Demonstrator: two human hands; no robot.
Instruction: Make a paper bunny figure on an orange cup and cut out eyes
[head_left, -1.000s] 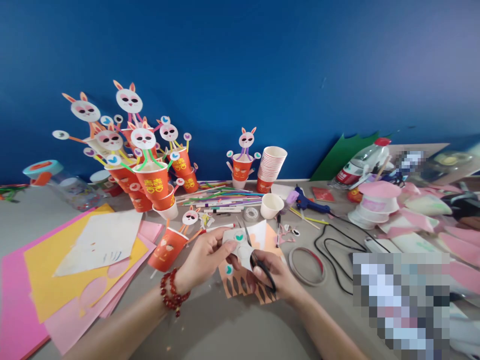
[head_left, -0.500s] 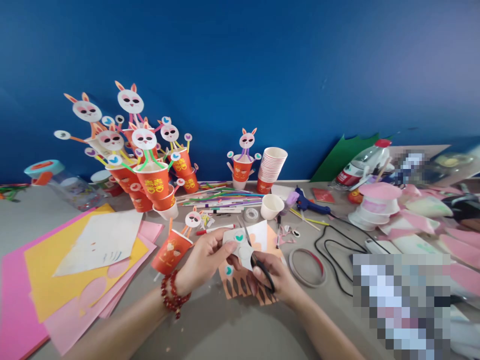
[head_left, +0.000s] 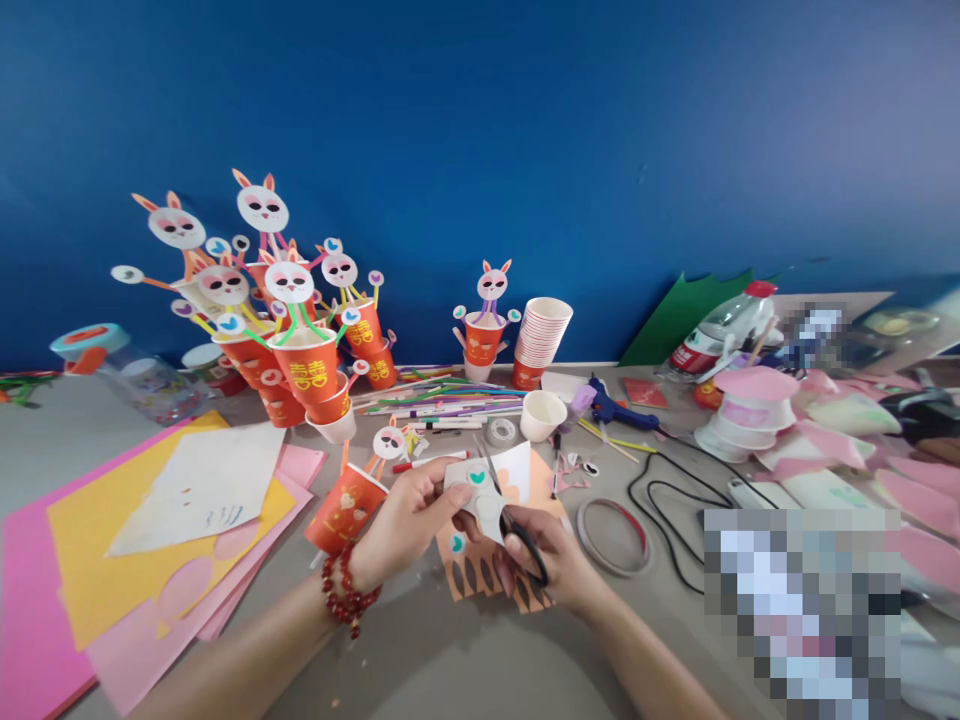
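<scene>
Between thumb and fingers, my left hand (head_left: 420,508) pinches a small piece of white paper (head_left: 466,480) with a green heart shape and drawn circles on it. My right hand (head_left: 551,553) grips black-handled scissors (head_left: 537,560), whose blades lie at the right edge of that paper. Under both hands is an orange sheet (head_left: 466,578) with dark leaf-shaped marks and cut edges. Close to my left wrist, a red paper cup (head_left: 346,505) with a rabbit face on a stem leans over.
Rabbit-decorated red cups (head_left: 304,370) crowd the back left. Coloured paper sheets (head_left: 67,520) lie at the left. A cup stack (head_left: 541,340), a blue glue gun (head_left: 619,408) with a black cable, a tape roll (head_left: 613,538) and a plastic bottle (head_left: 724,330) stand or lie to the right.
The view has shifted very slightly. Both hands, the white paper and the scissors keep nearly the same positions.
</scene>
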